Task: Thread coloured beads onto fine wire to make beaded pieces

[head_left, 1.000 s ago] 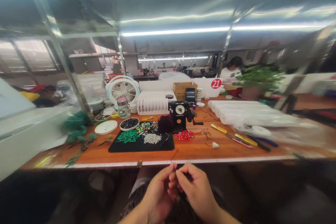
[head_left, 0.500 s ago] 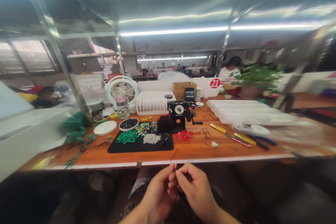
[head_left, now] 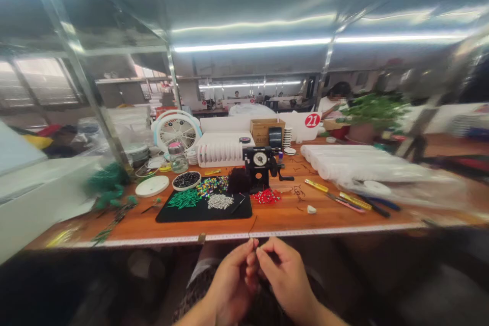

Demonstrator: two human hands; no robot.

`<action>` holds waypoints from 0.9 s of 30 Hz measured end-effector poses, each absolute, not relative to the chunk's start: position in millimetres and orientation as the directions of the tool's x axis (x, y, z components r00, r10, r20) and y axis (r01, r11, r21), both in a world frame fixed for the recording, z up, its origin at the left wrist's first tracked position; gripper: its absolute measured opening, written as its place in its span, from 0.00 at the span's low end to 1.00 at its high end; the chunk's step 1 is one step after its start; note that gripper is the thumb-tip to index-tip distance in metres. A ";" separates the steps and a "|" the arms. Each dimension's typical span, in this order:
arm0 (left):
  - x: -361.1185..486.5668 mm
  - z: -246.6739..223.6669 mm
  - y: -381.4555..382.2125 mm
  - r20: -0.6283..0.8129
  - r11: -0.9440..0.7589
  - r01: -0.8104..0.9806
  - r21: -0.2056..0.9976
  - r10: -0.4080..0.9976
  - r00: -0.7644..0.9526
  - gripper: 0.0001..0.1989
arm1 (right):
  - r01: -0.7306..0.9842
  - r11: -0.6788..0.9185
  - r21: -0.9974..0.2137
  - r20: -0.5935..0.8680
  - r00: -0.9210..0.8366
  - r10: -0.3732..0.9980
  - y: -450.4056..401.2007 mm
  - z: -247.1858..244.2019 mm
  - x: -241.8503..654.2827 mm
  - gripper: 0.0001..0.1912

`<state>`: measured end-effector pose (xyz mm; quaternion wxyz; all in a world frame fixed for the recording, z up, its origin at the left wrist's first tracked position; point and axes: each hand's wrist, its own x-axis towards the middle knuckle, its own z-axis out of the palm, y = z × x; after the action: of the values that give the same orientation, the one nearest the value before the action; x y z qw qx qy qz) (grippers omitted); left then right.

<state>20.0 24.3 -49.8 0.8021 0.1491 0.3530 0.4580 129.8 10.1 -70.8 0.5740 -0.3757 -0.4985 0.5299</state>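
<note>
In front of the table's near edge, my left hand (head_left: pixel 234 271) is closed, with thumb and forefinger pinched on a thin dark cord (head_left: pixel 252 225). One end of the cord sticks up past the fingertips, over the table edge. Close against it on the right, my right hand (head_left: pixel 284 272) is closed in a pinch too, its fingertips almost touching the left ones. What lies between the right fingers is too small and covered to make out. Beyond my hands, a black mat (head_left: pixel 202 214) carries green tube-like pieces (head_left: pixel 187 198), silver beads (head_left: pixel 220 201) and multicoloured beads (head_left: pixel 210 186).
A black hand-cranked device with a dial (head_left: pixel 261 163) stands behind red beads (head_left: pixel 266 196). Cutters (head_left: pixel 347 204) and plastic-wrapped white rolls (head_left: pixel 344 160) lie right. A bowl of black beads (head_left: pixel 187 180), white lid (head_left: pixel 152 186) and fan (head_left: pixel 177 132) are left. A person sits far right.
Both hands keep nearly the same pinch, with only a slight shift at the fingertips. The view has moved very slightly, and the person at the back has shifted a little.
</note>
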 end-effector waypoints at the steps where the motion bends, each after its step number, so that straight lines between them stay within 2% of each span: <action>1: 20.1 -49.5 24.1 -0.427 0.540 -0.627 0.562 0.838 0.339 0.16 | -0.229 0.164 -0.960 0.181 -0.058 0.982 10.2 -71.1 130.1 0.14; 22: 21.3 -53.1 22.8 -0.443 0.542 -0.598 0.590 0.837 0.321 0.21 | -0.102 0.231 -0.968 0.232 0.002 0.973 8.8 -74.0 130.0 0.15; 27: 21.9 -57.7 22.8 -0.427 0.543 -0.575 0.612 0.839 0.337 0.20 | -0.174 0.182 -0.968 0.191 -0.036 0.981 9.6 -72.5 129.7 0.16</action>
<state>21.9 22.8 -57.7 0.7977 0.1793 0.3675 0.4432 129.7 9.6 -72.5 0.5725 -0.3929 -0.5133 0.5044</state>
